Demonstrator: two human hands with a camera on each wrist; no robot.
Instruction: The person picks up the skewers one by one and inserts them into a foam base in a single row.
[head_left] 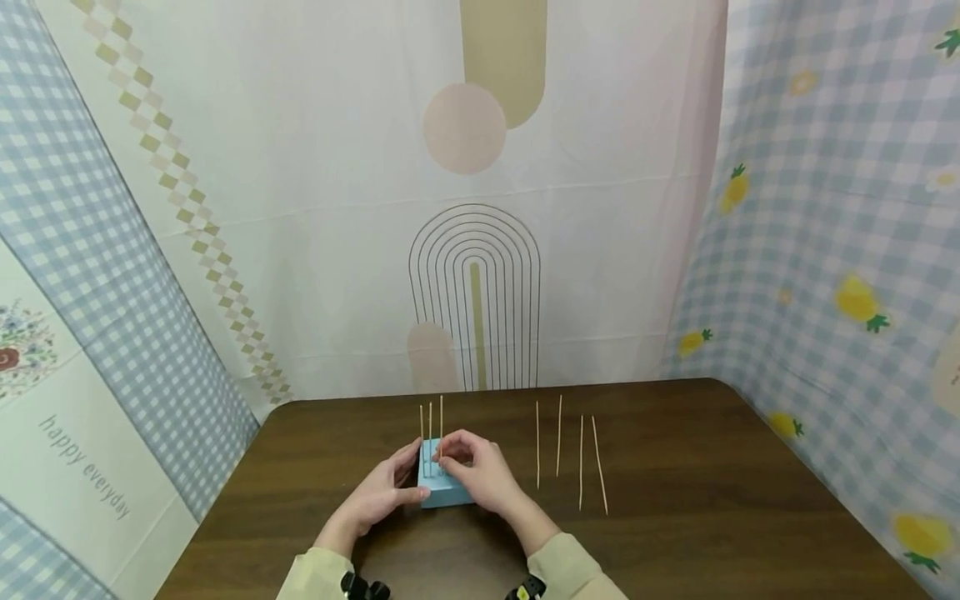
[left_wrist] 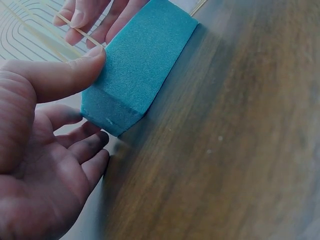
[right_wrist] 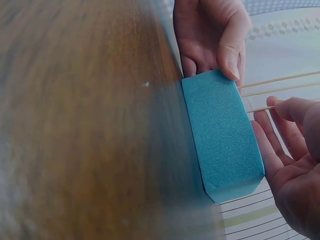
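Observation:
A light blue foam block sits on the table, its front face plain in both wrist views. My left hand grips the block's left end, thumb at the front top edge and fingers round the side. Between thumb and fingertips, my right hand pinches a thin wooden stick that stands upright at the block's top. Two more wooden sticks rise from the block to the left of it. In the right wrist view the pinched stick meets the block's top edge, where its lower end is hidden.
Several loose wooden sticks lie side by side on the dark wooden table, right of the right hand. Behind the table's far edge hangs a patterned cloth; a checked cloth hangs along the right side.

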